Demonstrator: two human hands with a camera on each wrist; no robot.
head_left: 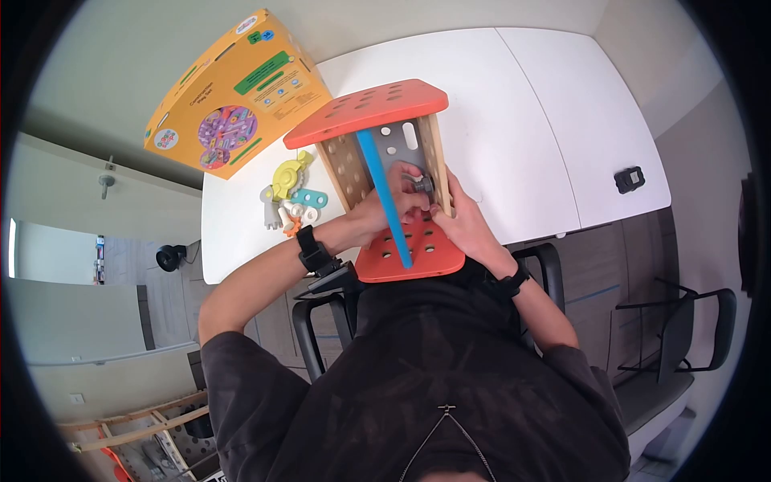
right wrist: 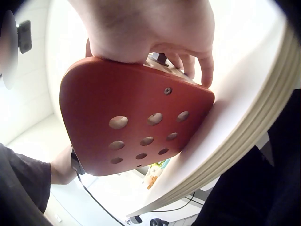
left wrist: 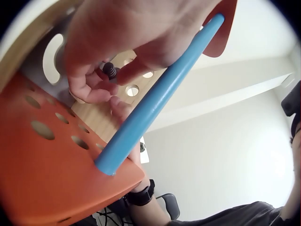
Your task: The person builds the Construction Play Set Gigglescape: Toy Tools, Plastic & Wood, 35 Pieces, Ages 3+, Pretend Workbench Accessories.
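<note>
A toy toolbox with red-orange end panels, pale wooden sides and a blue rod handle stands at the table's near edge. My left hand reaches inside it, passing under the rod, and pinches a dark grey ribbed plastic bolt at the right wooden side. Outside that same side, my right hand grips the panel, thumb over its edge near the left fingertips. In the right wrist view, the right hand's heel lies along the top of the holed red end panel, its fingers reaching down the wooden side.
A yellow construction play set box stands at the back left. Loose toy parts lie left of the toolbox, among them a yellow-green piece and a teal strip. A small black device lies at the right of the white table.
</note>
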